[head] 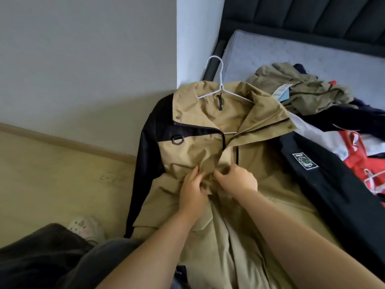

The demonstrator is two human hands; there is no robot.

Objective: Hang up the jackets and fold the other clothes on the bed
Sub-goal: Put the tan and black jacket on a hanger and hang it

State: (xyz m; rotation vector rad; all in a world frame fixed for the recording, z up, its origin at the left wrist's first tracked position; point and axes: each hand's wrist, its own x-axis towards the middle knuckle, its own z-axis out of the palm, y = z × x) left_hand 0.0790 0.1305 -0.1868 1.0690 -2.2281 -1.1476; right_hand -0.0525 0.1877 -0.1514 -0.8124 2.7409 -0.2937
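Observation:
A tan jacket with black sleeves (260, 147) lies spread on the bed's near corner, collar away from me. A white wire hanger (218, 80) sits inside its collar, hook pointing toward the wall. My left hand (192, 188) pinches the left front panel at chest height. My right hand (237, 179) grips the right front edge beside it, and the two edges meet between my fingers. A black jacket with a white patch (325, 178) lies to the right, partly under the tan one.
An olive garment with a white tag (306, 90), a red and white garment (358, 155) and dark clothes are piled on the grey mattress (291, 51). A dark headboard (312, 15) stands behind. Wall corner and wood floor (62, 174) lie left; my slipper (87, 228) shows below.

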